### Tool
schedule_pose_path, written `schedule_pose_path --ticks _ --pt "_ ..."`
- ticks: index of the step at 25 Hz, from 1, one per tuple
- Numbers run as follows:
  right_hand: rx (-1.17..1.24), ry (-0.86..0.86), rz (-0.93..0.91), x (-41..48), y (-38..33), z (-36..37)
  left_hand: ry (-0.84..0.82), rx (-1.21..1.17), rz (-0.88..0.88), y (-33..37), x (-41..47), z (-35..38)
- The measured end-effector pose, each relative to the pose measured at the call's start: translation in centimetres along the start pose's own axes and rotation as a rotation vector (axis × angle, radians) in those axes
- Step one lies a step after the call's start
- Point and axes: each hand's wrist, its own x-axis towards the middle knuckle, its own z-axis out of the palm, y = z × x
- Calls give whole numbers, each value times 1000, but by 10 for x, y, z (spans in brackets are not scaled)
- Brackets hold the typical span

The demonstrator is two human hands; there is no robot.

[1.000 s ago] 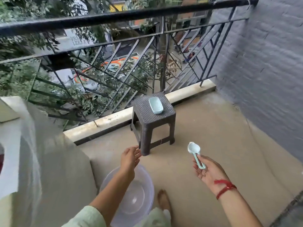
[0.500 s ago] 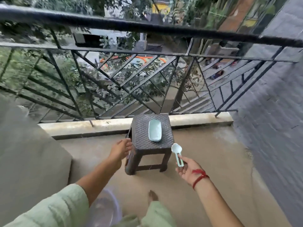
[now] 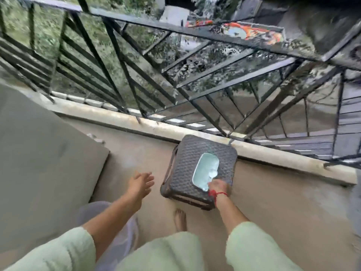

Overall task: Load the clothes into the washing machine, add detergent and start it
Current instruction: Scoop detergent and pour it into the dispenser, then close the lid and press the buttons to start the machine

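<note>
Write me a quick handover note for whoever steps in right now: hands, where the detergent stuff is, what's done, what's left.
Right hand: down at the near end of the detergent tub on the stool, with the scoop in the tub; grip blurred.
Left hand: open, empty, beside the stool.
Basin: on the floor by the feet.
Done: cannot tell.
Left: probably detergent into the machine and starting it; machine not clearly in view.

Dark woven-textured stool [image 3: 185, 173], smooth pale-blue plastic tray [image 3: 205, 171], black metal railing [image 3: 136, 61], matt concrete floor [image 3: 273, 202].
</note>
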Motion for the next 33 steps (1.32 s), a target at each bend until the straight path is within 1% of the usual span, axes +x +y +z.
schedule_pose_path --ticks 1,2,4,5,8,10,13,14,17,18,20,23,26,28,30,33 --pt "-92 12 22 13 -4 4 19 -47 -15 5 8 9" --pt "-121 44 5 22 -11 9 21 -69 -16 11 18 20" --pt "-257 182 -72 44 -18 21 -9 -70 5 24 34 37" --pt "-312 237 -74 53 -18 25 -22 -72 18 30 40 43" --pt "-402 231 -82 64 -17 28 -17 -64 10 28 47 48" --pt "-411 248 -90 64 -17 30 22 -55 -25 14 47 43" --pt "-277 288 -130 48 -15 29 103 -67 -56 -6 42 35" --pt "-241 260 -150 42 -10 28 111 -74 -65 -10 38 33" --pt "-264 92 -199 13 1 26 86 -157 -99 -22 19 30" --pt "-238 68 -254 -2 6 27 66 -192 -99 -23 10 26" --pt "-162 60 -396 -40 4 29 27 -233 -42 -16 -8 16" --pt "-56 48 -535 -96 4 38 -22 -288 63 -11 -38 -16" --pt "-56 -40 -583 -148 16 81 4 -388 215 -30 -71 -82" --pt "-97 -124 -613 -187 32 131 48 -436 250 -58 -93 -137" --pt "-142 -250 -623 -239 62 189 101 -485 248 -104 -118 -201" --pt "-162 -509 -623 -307 112 263 195 -553 266 -163 -153 -286"
